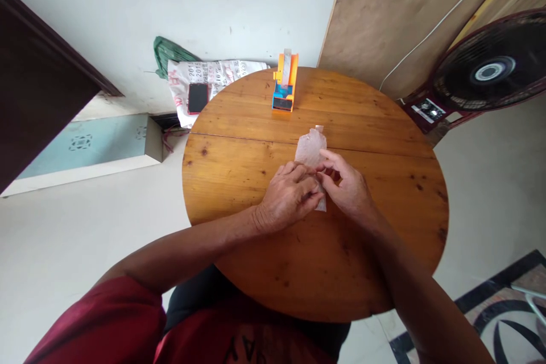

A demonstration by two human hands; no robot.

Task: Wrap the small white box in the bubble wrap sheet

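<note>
Thin, pale pinkish-white paper (310, 147) with torn, uneven edges lies near the middle of the round, varnished brown wooden table (226, 176), partly hidden under both bare hands. The left hand (290, 190) rests palm down across its middle, fingers curled over it; whether that grip pinches the paper or only presses it, I cannot tell. The right hand (346, 182) meets it from the other side, thumb and forefinger bent to a narrow grip at the paper's edge, though what is between the tips is hidden. Beyond the paper, near the table's far rim, stands an orange-and-blue plastic tape dispenser (281, 91). Past the rim to the left, a black rectangular phone with a red edge (198, 98) lies on a white printed sack (228, 71), beside a crumpled green plastic bag (170, 54). Well off to the right is a dark round fan (490, 71).
</note>
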